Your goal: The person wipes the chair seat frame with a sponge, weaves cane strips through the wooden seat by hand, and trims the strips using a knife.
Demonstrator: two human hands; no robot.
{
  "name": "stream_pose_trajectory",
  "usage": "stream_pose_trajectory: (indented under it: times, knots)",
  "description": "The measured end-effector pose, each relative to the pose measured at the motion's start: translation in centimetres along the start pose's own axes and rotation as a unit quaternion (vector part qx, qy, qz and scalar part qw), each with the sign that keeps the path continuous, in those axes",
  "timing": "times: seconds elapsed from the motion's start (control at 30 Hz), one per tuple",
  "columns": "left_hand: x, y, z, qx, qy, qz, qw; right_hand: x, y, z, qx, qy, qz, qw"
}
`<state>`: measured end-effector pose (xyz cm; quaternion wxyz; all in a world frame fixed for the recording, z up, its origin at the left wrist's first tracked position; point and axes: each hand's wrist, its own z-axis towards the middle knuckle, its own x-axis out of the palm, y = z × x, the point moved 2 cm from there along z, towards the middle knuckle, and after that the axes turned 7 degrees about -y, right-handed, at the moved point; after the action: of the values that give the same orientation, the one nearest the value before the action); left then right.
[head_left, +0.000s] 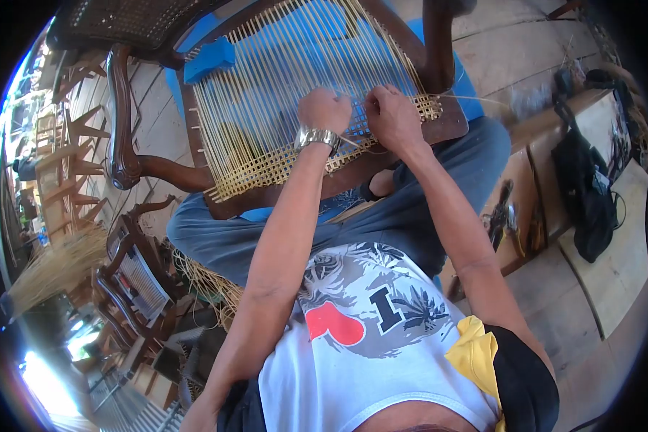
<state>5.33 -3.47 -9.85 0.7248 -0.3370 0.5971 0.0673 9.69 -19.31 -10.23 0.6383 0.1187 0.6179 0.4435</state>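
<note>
A chair frame with a seat of pale cane strands (266,65) lies across my lap. Long strands run lengthwise, and a band of tighter weave (248,178) follows the near edge. My left hand (325,109), with a metal watch (317,138) on its wrist, rests on the strands with its fingers curled; what they hold is hidden. Close to its right, my right hand (394,117) is closed over the weave, fingertips pinched together on something too small to make out. A loose strand shows between my wrists, and another sticks out past the frame's right side.
A blue block (209,60) sits at the seat's far left corner. Carved chair parts (126,122) stand to the left, with a bundle of fibre (57,266) below. On the right are a black bag (582,180), pliers-like tools (502,216) and a board (612,252).
</note>
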Motion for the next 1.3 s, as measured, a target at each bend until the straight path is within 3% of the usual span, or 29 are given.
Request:
stream_pose_trajectory:
  times: [0.13, 0.23, 0.33, 0.6, 0.7, 0.93, 1.23, 1.3]
  knots:
    - [0.7, 0.6, -0.6, -0.032, -0.023, -0.009, 0.999, -0.2, 0.2, -0.1, 0.007, 0.002, -0.004, 1.0]
    - [0.7, 0.8, -1.0, 0.004, -0.043, -0.022, 0.999, 0.2, 0.7, 0.1, -0.003, 0.018, -0.019, 1.0]
    - [-0.1, 1.9, -1.4, -0.094, -0.112, -0.117, 0.982, 0.9, 0.9, 0.2, -0.009, 0.018, -0.026, 0.999]
    - [-1.0, 0.7, -0.3, -0.019, 0.025, 0.044, 0.999, 0.5, 0.0, 0.4, -0.02, 0.02, -0.001, 1.0]
    - [-1.8, -0.2, -0.5, -0.009, 0.027, 0.076, 0.997, 0.4, 0.0, 0.3, -0.024, 0.025, 0.009, 0.999]
    - [-1.5, 0.1, -1.2, -0.09, 0.0, 0.024, 0.996, 0.1, 0.1, 0.4, -0.026, 0.037, 0.005, 0.999]
    - [-0.9, 2.4, -1.1, -0.051, -0.046, -0.045, 0.997, 0.7, 1.1, 1.1, -0.004, 0.047, -0.016, 0.999]
    - [-1.0, 2.0, -0.9, -0.028, -0.02, -0.027, 0.999, 0.5, 0.6, 1.2, -0.004, 0.061, -0.014, 0.998]
